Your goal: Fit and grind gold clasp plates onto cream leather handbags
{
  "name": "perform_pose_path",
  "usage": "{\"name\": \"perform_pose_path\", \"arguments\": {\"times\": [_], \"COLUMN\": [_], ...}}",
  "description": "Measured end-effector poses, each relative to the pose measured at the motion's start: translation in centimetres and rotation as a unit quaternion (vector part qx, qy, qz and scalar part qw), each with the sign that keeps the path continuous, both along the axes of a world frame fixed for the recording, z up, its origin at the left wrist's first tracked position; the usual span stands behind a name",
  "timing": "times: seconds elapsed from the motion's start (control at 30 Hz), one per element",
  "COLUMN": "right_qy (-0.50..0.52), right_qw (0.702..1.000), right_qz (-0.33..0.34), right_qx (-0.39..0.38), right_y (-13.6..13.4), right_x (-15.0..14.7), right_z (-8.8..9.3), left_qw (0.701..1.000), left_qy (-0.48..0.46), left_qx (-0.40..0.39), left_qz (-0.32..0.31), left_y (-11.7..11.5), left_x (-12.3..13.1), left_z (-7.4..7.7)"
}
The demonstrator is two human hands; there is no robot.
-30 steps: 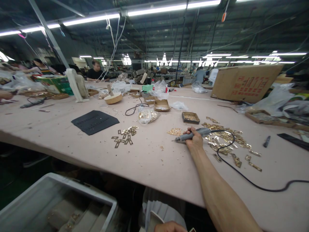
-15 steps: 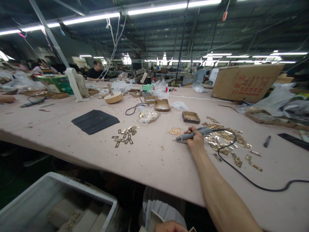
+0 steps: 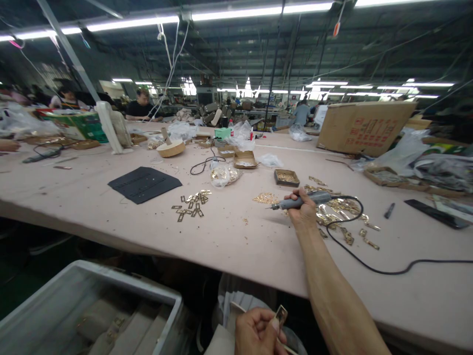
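Note:
My right hand is wrapped round a grey electric screwdriver, held above the table with its thin bit pointing left. A black cord runs from the tool's back end. Low in the view, my left hand pinches a small gold rectangular metal plate against a beige piece, mostly hidden below the frame. Just left of the screwdriver tip lies a pile of tiny gold screws. Gold metal plates are heaped behind and right of my right hand, and several framed plates lie further left.
A black sheet lies on the table. A small dark box of gold parts stands behind the screws. At lower left is a grey crate with beige pieces. A fan and a cardboard box stand further back.
My left hand has risen further into view with the gold plate and beige piece. My right hand still grips the screwdriver, which has shifted slightly right. The view has tilted a little.

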State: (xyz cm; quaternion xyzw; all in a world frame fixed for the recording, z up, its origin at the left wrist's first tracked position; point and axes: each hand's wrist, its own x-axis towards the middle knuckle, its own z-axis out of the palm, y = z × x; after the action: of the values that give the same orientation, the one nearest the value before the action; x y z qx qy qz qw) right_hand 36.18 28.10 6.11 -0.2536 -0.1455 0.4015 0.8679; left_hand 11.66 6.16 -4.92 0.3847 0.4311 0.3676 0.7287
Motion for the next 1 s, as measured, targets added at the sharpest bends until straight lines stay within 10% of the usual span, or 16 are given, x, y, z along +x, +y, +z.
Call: {"name": "perform_pose_path", "arguments": {"times": [0.5,1.0], "right_qy": [-0.157,-0.281], "right_qw": [0.985,0.959], "right_qz": [-0.003,-0.003], "right_qx": [-0.065,-0.049], "right_y": [-23.8,-26.9], "right_x": [-7.7,-11.0], "right_z": [-0.8,-2.9], "left_qw": [0.998,0.998], "left_qy": [-0.062,-0.059], "left_qx": [-0.018,-0.007], "left_qz": [-0.011,-0.006], "left_y": [-1.2,-1.9], "left_x": [0.1,0.4], "left_z": [0.4,0.8]}}
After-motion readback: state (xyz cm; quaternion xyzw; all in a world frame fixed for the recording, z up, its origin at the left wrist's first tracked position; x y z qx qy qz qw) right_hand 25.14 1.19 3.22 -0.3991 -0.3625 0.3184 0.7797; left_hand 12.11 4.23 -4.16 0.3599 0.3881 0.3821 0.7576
